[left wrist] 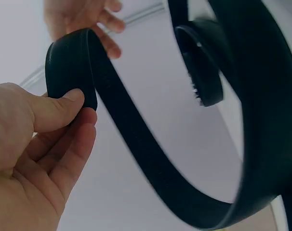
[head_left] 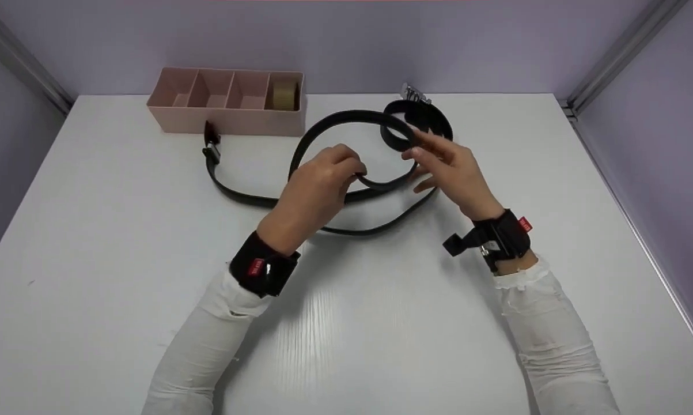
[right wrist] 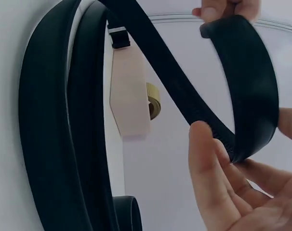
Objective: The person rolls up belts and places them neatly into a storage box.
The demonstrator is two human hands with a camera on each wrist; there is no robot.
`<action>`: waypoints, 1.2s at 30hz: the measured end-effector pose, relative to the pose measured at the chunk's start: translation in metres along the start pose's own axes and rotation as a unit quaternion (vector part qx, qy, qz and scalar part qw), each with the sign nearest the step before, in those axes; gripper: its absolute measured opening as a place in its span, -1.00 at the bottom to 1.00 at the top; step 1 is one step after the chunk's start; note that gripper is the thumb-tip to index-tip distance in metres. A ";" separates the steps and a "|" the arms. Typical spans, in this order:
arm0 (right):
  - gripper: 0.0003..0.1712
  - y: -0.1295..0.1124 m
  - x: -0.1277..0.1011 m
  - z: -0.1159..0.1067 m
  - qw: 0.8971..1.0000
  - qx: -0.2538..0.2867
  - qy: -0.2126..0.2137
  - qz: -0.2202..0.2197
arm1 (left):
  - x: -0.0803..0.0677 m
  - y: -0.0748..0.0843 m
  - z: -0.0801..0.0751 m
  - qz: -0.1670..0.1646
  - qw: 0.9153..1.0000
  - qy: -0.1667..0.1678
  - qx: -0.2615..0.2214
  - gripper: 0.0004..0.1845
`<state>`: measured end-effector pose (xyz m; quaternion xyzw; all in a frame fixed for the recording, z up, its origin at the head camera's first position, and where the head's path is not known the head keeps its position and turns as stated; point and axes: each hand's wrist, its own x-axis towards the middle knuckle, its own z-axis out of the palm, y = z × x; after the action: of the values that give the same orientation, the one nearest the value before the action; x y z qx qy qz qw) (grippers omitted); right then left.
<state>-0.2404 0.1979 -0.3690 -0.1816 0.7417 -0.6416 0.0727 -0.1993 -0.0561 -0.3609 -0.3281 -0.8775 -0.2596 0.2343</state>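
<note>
- Your left hand [head_left: 317, 184] pinches a bent end of the black belt [head_left: 346, 118] between thumb and forefinger, lifted just above the white table [head_left: 93, 259].
- Your right hand [head_left: 450, 167] meets the same loop with loosely spread fingers touching the strap.
- Behind your hands, the belt sprawls in wide loops, with its buckle [head_left: 211, 144] on the left.
- At the back stands the pink divided tray [head_left: 225, 109], with a tape roll [head_left: 283, 95] in its rightmost compartment.
</note>
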 end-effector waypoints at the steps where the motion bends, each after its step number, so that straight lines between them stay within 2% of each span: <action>1: -0.42 0.002 0.000 0.002 1.000 0.000 -0.005 0.001 | -0.002 -0.002 0.002 -0.004 1.000 -0.004 -0.005 -0.90; 6: -0.43 0.008 0.001 0.012 0.999 0.027 -0.031 -0.007 | -0.004 -0.007 0.011 -0.015 1.000 0.009 -0.020 -0.52; 9: -0.45 0.009 -0.001 0.021 0.998 0.037 -0.041 -0.014 | -0.005 -0.007 0.016 -0.030 0.999 0.022 -0.032 -0.38; 12: -0.47 0.009 -0.002 0.027 0.998 0.042 -0.039 -0.016 | -0.006 -0.006 0.018 -0.064 0.995 0.030 -0.069 -0.28; 15: -0.49 0.010 -0.003 0.031 0.998 0.047 -0.030 -0.016 | -0.005 -0.006 0.019 -0.085 0.987 0.041 -0.127 -0.20; 20: -0.51 0.008 -0.002 0.033 0.999 0.043 -0.019 -0.026 | -0.003 -0.008 0.019 -0.082 0.978 0.042 -0.187 -0.28; 24: -0.55 0.007 -0.003 0.034 0.999 0.020 -0.016 -0.036 | -0.003 -0.006 0.020 -0.076 0.978 0.025 -0.195 -0.39; 29: -0.56 -0.002 -0.006 0.037 0.998 -0.017 -0.031 -0.044 | -0.004 -0.004 0.021 -0.049 0.979 0.002 -0.199 -0.48; 36: -0.59 -0.014 -0.013 0.041 0.993 -0.084 -0.042 -0.075 | -0.006 -0.004 0.027 -0.029 0.980 -0.032 -0.194 -0.42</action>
<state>-0.2119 0.1635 -0.3638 -0.2687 0.7733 -0.5728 0.0405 -0.2043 -0.0448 -0.3863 -0.3497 -0.8269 -0.4207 0.1299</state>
